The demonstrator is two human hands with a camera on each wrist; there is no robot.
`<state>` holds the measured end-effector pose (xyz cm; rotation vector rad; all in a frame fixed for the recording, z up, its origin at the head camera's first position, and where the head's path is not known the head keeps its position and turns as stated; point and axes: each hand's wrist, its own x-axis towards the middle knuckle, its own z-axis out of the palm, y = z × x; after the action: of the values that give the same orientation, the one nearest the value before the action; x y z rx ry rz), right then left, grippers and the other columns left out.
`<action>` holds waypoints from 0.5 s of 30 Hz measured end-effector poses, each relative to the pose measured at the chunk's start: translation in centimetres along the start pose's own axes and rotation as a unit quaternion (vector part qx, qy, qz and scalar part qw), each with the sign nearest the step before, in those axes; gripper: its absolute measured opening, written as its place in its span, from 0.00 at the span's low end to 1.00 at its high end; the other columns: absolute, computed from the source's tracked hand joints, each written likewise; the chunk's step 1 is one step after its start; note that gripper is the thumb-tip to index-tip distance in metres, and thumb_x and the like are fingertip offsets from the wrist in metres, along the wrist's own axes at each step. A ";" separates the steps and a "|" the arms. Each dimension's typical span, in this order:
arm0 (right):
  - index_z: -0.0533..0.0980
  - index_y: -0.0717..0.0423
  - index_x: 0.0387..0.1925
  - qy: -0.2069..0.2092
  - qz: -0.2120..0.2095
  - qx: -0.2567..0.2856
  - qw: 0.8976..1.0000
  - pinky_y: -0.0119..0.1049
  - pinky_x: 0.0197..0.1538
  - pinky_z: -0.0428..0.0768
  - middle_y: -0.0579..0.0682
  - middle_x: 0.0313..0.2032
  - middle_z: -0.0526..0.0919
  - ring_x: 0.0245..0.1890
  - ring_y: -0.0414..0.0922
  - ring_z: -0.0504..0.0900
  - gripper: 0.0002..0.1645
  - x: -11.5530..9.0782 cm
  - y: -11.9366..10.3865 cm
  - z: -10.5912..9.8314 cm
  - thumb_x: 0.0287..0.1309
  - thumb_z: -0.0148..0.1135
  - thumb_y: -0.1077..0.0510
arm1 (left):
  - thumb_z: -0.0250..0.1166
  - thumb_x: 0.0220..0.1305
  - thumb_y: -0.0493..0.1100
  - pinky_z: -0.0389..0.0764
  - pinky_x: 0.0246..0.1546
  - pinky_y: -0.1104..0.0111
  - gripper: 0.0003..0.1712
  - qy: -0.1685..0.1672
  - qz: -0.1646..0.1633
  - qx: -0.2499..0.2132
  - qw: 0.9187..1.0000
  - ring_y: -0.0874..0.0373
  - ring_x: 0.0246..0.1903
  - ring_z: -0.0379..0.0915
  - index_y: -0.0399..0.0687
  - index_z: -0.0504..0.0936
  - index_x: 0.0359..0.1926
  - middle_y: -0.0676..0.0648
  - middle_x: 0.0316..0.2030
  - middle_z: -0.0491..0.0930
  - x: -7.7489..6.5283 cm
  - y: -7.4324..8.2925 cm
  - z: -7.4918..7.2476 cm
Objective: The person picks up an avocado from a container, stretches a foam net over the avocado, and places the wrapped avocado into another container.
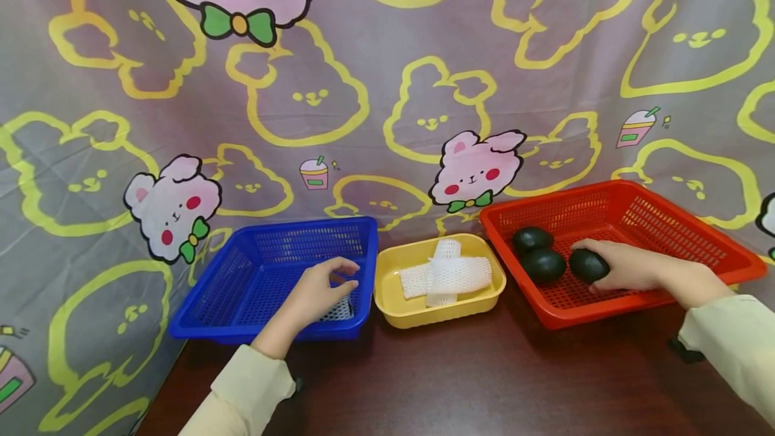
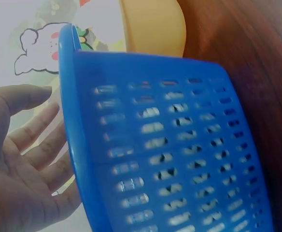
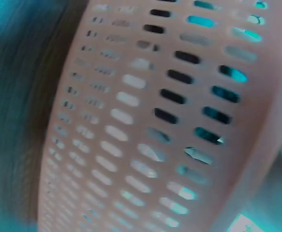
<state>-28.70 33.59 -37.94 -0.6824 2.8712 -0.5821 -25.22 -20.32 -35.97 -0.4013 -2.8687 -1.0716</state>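
Observation:
In the head view my right hand holds a dark green avocado inside the red basket, with fingers over its top and thumb below. Two more avocados lie just left of it. My left hand hovers over the front right of the blue basket, fingers loosely bent and holding nothing. Beneath it is a piece of white foam netting, partly hidden by the hand. The left wrist view shows that hand beyond the basket's rim. The right wrist view shows mainly the basket's slotted wall.
Between the baskets stands a yellow tray with white foam net sleeves crossed in it. All three containers stand on a dark brown table. A patterned cloth hangs close behind them.

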 end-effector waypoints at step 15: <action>0.69 0.62 0.63 0.033 -0.015 0.003 0.999 0.44 0.42 0.81 0.56 0.51 0.79 0.46 0.50 0.78 0.48 -0.4 -4.9 -1.5 0.45 0.84 0.49 | 0.68 0.69 0.39 0.84 0.44 0.56 0.13 -0.014 0.026 -0.024 0.999 0.49 0.48 0.82 0.47 0.84 0.53 0.47 0.50 0.84 0.4 1.8 1.3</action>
<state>-26.70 30.22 -34.58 -0.7204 2.9229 -0.6275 -25.11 -18.11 -35.76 -0.4951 -2.8444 -1.1357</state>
